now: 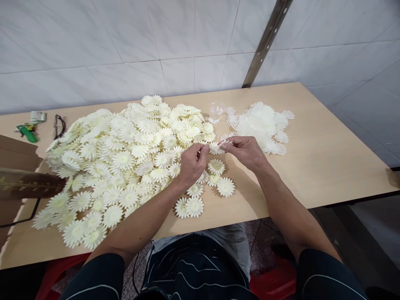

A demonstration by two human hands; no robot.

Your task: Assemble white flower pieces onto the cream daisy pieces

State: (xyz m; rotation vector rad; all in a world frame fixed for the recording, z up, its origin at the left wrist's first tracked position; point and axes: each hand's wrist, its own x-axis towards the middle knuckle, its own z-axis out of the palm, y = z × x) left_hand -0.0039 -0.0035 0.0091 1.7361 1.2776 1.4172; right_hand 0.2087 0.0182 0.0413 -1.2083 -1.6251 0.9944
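Observation:
Between my two hands, just above the table, is a cream artificial flower head (215,148). My left hand (194,163) pinches its left side, thumb and forefinger together. On the other side, my right hand (245,151) has its thumb and fingers closed on a white petal layer (227,141) beside that flower. A large heap of cream flower heads (125,154) spreads to the left of my hands. Several loose flower heads (225,187) lie below them on the tabletop. Beyond my right hand sits a smaller pile of whiter, translucent petal layers (262,123).
A clear plastic cup (216,112) stands behind my hands. At the far left are a green-handled tool (28,133), dark-framed glasses (59,126) and a cardboard box (15,166). The table (328,158) meets a tiled wall with a metal upright (265,43).

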